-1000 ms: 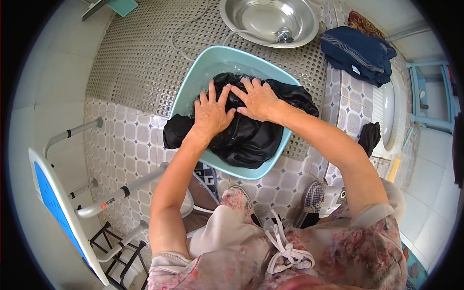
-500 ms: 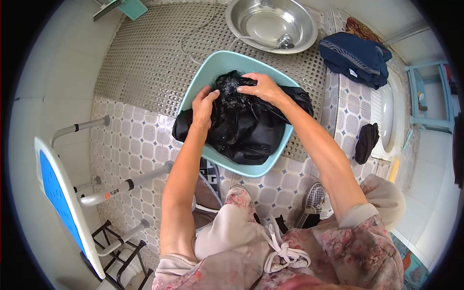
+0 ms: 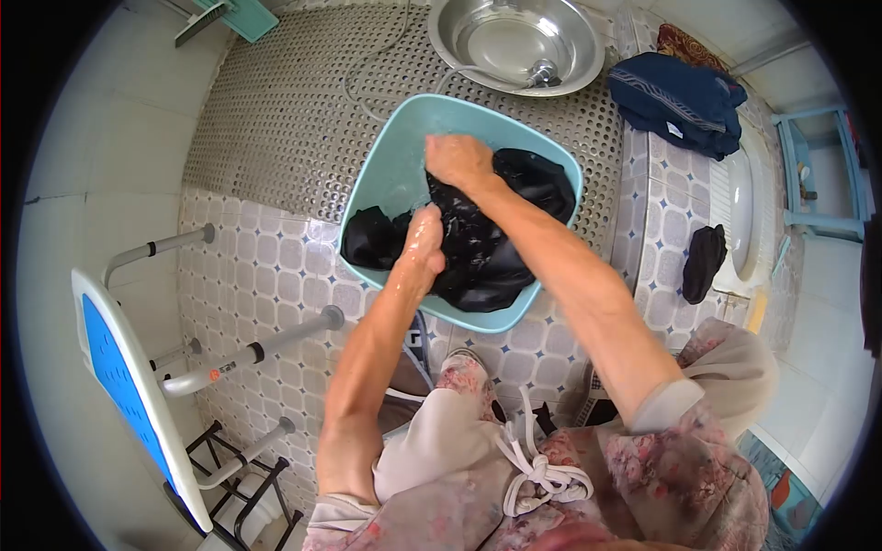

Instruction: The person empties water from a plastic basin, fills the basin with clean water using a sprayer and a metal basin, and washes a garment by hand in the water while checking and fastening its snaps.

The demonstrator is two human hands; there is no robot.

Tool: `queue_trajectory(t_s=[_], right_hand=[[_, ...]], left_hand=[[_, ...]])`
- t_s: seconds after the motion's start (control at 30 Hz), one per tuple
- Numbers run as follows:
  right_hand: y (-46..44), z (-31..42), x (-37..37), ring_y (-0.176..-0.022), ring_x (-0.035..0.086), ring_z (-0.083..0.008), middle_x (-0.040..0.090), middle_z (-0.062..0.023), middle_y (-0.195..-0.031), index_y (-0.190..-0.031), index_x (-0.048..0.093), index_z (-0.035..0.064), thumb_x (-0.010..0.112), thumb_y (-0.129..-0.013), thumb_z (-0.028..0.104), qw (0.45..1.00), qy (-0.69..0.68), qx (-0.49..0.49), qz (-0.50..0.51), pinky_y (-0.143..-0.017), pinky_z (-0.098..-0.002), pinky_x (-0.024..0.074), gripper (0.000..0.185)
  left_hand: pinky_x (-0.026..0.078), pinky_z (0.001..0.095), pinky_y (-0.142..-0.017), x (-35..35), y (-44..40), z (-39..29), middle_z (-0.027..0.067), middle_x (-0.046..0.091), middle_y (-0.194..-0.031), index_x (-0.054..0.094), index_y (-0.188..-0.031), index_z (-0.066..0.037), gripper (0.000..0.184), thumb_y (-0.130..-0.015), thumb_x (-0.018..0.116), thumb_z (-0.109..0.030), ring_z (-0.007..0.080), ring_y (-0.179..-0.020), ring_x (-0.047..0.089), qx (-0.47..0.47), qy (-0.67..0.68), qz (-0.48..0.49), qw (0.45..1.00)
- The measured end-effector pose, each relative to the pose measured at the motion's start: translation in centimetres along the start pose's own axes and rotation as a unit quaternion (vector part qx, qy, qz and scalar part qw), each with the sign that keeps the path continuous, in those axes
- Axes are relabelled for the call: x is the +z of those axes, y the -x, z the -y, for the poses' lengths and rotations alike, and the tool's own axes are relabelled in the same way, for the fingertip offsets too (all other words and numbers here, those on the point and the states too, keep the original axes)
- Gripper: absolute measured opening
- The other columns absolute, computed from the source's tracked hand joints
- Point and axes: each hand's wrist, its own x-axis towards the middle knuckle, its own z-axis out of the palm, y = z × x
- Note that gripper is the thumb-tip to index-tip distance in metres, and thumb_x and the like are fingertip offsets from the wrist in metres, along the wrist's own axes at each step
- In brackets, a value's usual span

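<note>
A light-blue plastic basin [image 3: 369, 174] holds water and a wet, black, slightly shiny garment [image 3: 487, 285], its exact kind unclear. My right hand [image 3: 459, 161] is closed in a fist on a part of the black cloth, raised over the upper middle of the basin. Lower and to the left, my left hand [image 3: 424, 241], wet and closed, grips the same cloth; its fingers are partly hidden. Bunches of the garment lie against the basin's left and right sides.
Behind the basin, a steel bowl [image 3: 441, 46] holds a shower head [image 3: 544, 73] on a perforated mat [image 3: 266, 119]. Dark blue clothing [image 3: 675, 106] sits on the tiled ledge at right, near a squat toilet [image 3: 742, 211] and a black cloth [image 3: 705, 264]. A blue-padded seat [image 3: 124, 381] stands left.
My right hand has turned into a fist and shifted slightly left. My left hand has moved right and down. The cloth has drawn away from the basin's upper left, exposing water.
</note>
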Motion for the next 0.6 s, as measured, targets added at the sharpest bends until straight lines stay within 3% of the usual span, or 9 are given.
queue_trajectory(t_s=[0.1, 0.13, 0.2, 0.23, 0.27, 0.37, 0.4, 0.5, 0.6], right_hand=[[3.1, 0.8, -1.2, -0.070, 0.068, -0.0420, 0.068, -0.0203, -0.075, -0.075, 0.072, 0.0057, 0.047, -0.097, 0.035, 0.998, -0.055, -0.010, -0.034, -0.064, -0.0525, 0.0547, 0.044], [4.7, 1.7, -1.6, -0.070, 0.067, -0.0429, 0.068, -0.0213, -0.075, -0.074, 0.070, 0.0047, 0.049, -0.096, 0.035, 0.995, -0.072, -0.026, -0.057, -0.064, -0.0529, 0.0541, 0.043], [8.6, 3.7, -1.8, -0.064, 0.066, -0.0401, 0.066, -0.0193, -0.072, -0.067, 0.065, 0.0052, 0.057, -0.092, 0.030, 0.980, -0.133, -0.123, -0.081, -0.061, -0.0496, 0.0547, 0.036], [10.0, 4.7, -1.7, -0.064, 0.064, -0.0398, 0.065, -0.0183, -0.071, -0.066, 0.062, 0.0060, 0.058, -0.092, 0.028, 0.978, -0.136, -0.144, -0.070, -0.060, -0.0489, 0.0536, 0.034], [10.6, 5.1, -1.8, -0.063, 0.063, -0.0395, 0.063, -0.0174, -0.071, -0.066, 0.059, 0.0069, 0.060, -0.092, 0.025, 0.975, -0.137, -0.165, -0.058, -0.059, -0.0482, 0.0524, 0.032], [5.1, 2.2, -0.5, -0.069, 0.068, -0.0406, 0.069, -0.0198, -0.076, -0.073, 0.070, 0.0065, 0.049, -0.096, 0.036, 0.997, -0.028, -0.072, -0.016, -0.065, -0.0514, 0.0560, 0.042], [2.7, -0.1, 0.7, -0.073, 0.069, -0.0414, 0.071, -0.0205, -0.082, -0.079, 0.072, 0.0059, 0.044, -0.097, 0.039, 0.998, -0.040, -0.043, -0.036, -0.067, -0.0524, 0.0562, 0.047], [-0.6, -2.7, 0.3, -0.081, 0.068, -0.0408, 0.071, -0.0206, -0.091, -0.086, 0.072, 0.0057, 0.051, -0.095, 0.033, 0.999, 0.005, 0.028, -0.037, -0.073, -0.0507, 0.0558, 0.036], [1.0, -3.4, -0.8, -0.090, 0.063, -0.0384, 0.066, -0.0171, -0.103, -0.098, 0.069, 0.0069, 0.056, -0.094, 0.026, 0.986, -0.006, -0.079, -0.149, -0.077, -0.0485, 0.0540, 0.023]], left_hand=[[0.056, 0.0429, -0.087, 1.6, 2.1, -1.8, 0.0123, 0.070, -0.107, 0.065, -0.115, -0.003, 0.036, -0.094, 0.043, -0.023, 0.0267, -0.095, 0.069, -0.069, 0.113, -0.033, 0.991], [0.054, 0.0417, -0.088, 3.0, 4.2, -3.6, 0.0120, 0.069, -0.107, 0.065, -0.115, -0.006, 0.036, -0.097, 0.046, -0.030, 0.0265, -0.099, 0.067, -0.059, 0.141, -0.031, 0.988], [0.053, 0.0407, -0.090, -3.0, -0.7, 0.7, 0.0111, 0.069, -0.107, 0.065, -0.114, -0.008, 0.037, -0.099, 0.046, -0.036, 0.0250, -0.102, 0.066, -0.026, 0.278, 0.238, 0.930], [0.051, 0.0398, -0.092, -4.0, -1.9, 2.1, 0.0091, 0.069, -0.107, 0.065, -0.113, -0.011, 0.037, -0.100, 0.046, -0.040, 0.0233, -0.103, 0.065, 0.093, 0.233, 0.246, 0.936], [0.050, 0.0389, -0.094, -5.0, -3.0, 3.6, 0.0070, 0.069, -0.106, 0.065, -0.112, -0.013, 0.038, -0.101, 0.046, -0.045, 0.0217, -0.105, 0.063, 0.210, 0.192, 0.237, 0.929], [0.054, 0.0378, -0.088, -1.1, -0.7, -0.7, 0.0076, 0.070, -0.107, 0.064, -0.119, -0.008, 0.039, -0.099, 0.054, -0.040, 0.0233, -0.099, 0.067, -0.024, 0.252, 0.091, 0.963], [0.051, 0.0349, -0.092, 0.4, 1.4, -2.3, 0.0113, 0.066, -0.116, 0.060, -0.125, 0.001, 0.042, -0.099, 0.051, -0.031, 0.0229, -0.108, 0.064, 0.007, 0.094, 0.020, 0.995], [0.049, 0.0347, -0.091, 1.6, 3.6, -5.4, 0.0146, 0.065, -0.114, 0.061, -0.120, 0.006, 0.041, -0.092, 0.061, -0.023, 0.0238, -0.104, 0.062, 0.056, 0.068, -0.079, 0.993], [0.043, 0.0371, -0.101, -0.6, 2.2, -5.5, 0.0209, 0.054, -0.131, 0.044, -0.138, 0.004, 0.056, -0.091, 0.060, -0.024, 0.0289, -0.116, 0.055, 0.247, -0.080, -0.151, 0.954]])
